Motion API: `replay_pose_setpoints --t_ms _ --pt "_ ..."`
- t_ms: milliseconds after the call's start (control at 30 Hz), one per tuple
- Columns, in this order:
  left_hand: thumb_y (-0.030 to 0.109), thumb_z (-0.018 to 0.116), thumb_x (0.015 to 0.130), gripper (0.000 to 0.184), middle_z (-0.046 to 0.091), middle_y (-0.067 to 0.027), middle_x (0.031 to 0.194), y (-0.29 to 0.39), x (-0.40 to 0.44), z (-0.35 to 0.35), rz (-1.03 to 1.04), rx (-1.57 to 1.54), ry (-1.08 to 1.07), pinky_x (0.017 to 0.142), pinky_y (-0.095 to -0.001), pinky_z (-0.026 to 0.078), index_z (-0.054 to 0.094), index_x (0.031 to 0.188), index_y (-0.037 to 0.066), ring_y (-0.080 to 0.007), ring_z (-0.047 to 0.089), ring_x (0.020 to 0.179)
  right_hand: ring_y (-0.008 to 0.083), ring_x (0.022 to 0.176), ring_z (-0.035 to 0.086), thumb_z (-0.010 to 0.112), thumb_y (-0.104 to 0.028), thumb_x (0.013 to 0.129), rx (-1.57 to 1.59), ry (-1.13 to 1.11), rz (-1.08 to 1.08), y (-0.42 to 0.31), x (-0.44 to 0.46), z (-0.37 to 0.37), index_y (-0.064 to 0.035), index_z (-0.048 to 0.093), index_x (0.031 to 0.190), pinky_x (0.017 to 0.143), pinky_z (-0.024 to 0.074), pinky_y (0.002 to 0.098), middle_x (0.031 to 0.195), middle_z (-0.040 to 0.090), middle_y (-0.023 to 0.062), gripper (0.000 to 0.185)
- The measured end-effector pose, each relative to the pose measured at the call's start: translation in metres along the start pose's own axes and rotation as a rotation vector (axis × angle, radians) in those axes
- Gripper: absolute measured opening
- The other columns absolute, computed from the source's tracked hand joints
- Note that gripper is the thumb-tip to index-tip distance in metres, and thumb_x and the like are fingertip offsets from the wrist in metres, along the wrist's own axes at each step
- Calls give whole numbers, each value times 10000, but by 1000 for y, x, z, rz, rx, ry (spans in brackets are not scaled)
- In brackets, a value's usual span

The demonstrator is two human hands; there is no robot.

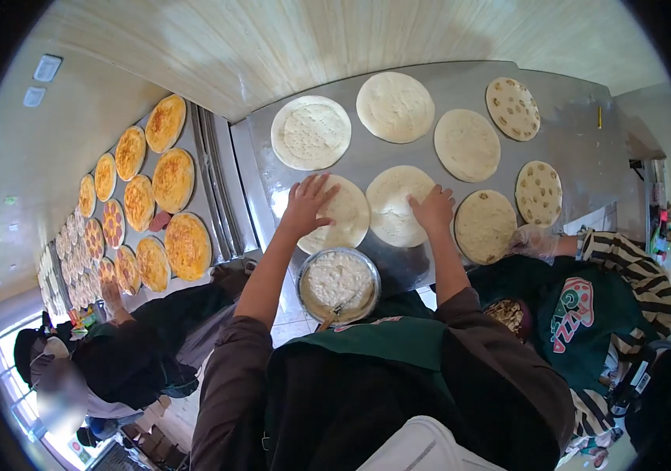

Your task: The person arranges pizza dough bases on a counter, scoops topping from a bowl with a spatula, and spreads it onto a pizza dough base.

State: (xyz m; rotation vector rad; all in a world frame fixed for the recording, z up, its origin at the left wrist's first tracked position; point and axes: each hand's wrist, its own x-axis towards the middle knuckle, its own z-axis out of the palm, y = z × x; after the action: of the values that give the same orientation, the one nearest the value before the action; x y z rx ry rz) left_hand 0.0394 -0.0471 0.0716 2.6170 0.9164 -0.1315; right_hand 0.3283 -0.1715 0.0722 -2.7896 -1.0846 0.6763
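My left hand (309, 206) rests with spread fingers on the left edge of a pale round pizza base (347, 213). Beside it lies another pizza base (395, 208), and my right hand (433, 210) touches its right side, thumb and fingers apart. Both bases lie flat on a metal table (265, 184). Close to my body, below the left base, is a metal bowl (301, 292) of lumpy white mixture (339, 279). A utensil with a wooden handle (328, 320) leans in it.
More plain bases (312, 132) lie farther back. At right, a co-worker's gloved hand (536, 243) is near a base (486, 226); mushroom-topped bases (539, 194) lie beyond. Another table at left carries several orange-topped pizzas (174, 180), with another person (127, 337) beside it.
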Motion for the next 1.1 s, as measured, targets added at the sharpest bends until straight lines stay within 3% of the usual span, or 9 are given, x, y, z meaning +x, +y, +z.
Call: replay_pose_setpoints --t_ms 233,400,433,533,733,833,933,1000,1100 --pt "433 766 716 856 263 -68 1566 -23 -29 -7 -80 -33 43 1119 -542 246 382 1459 252 -318 300 1400 428 1197 464 721 -466 771 -188 -55 -238 -28 12 -8 47 496 1277 958 444 516 1313 443 276 754" --pt "373 719 790 768 308 -82 1546 -33 17 -29 -78 -60 249 1132 -542 225 384 1446 157 -298 328 1389 398 1313 385 669 -494 795 -87 396 -353 -74 162 -23 -2 425 1383 1093 259 561 1382 414 282 804" --pt "440 633 856 722 308 -50 1549 -35 28 -27 -96 -61 259 1135 -605 167 359 1464 164 -278 308 1407 397 1308 389 662 -519 788 -148 411 -357 -79 184 -26 -8 392 1410 1105 228 571 1379 419 275 849" --pt "507 534 902 694 298 -8 1556 -48 32 -14 -234 129 101 1119 -676 81 336 1481 180 -248 290 1421 393 1315 381 658 -586 755 -205 166 -221 -102 191 -33 -22 332 1452 1108 202 584 1388 416 262 953" --pt "559 459 925 717 263 -18 1571 -49 -1 -8 -279 223 113 1098 -702 -18 305 1495 152 -245 212 1459 389 1262 448 649 -638 753 -7 238 -255 -102 149 -5 -27 411 1404 1073 275 562 1338 472 238 923" --pt "541 459 936 716 269 -91 1562 -43 -13 -2 -312 190 126 1092 -701 -26 295 1496 125 -281 213 1455 389 1292 419 588 -580 836 513 457 -46 -45 153 -18 12 485 1338 1071 293 529 1330 487 272 783" --pt "497 480 947 693 288 -119 1550 -28 -28 -4 -379 25 214 1095 -689 -33 296 1491 109 -290 225 1451 412 1139 537 454 -539 934 497 736 437 50 177 -50 75 556 1201 990 400 493 1216 559 284 677" --pt "429 476 973 627 318 -132 1531 -18 -42 -5 -383 -124 278 1099 -671 -56 309 1480 101 -299 246 1443 388 1125 564 371 -529 961 550 573 847 98 191 -66 74 574 1169 980 421 475 1205 581 279 668" --pt "402 416 1008 565 348 -131 1513 -6 -62 -8 -447 -267 322 1107 -643 -76 322 1473 96 -303 273 1431 340 1133 583 316 -520 975 1020 247 627 192 260 -23 44 586 1169 967 448 455 1205 606 249 654"
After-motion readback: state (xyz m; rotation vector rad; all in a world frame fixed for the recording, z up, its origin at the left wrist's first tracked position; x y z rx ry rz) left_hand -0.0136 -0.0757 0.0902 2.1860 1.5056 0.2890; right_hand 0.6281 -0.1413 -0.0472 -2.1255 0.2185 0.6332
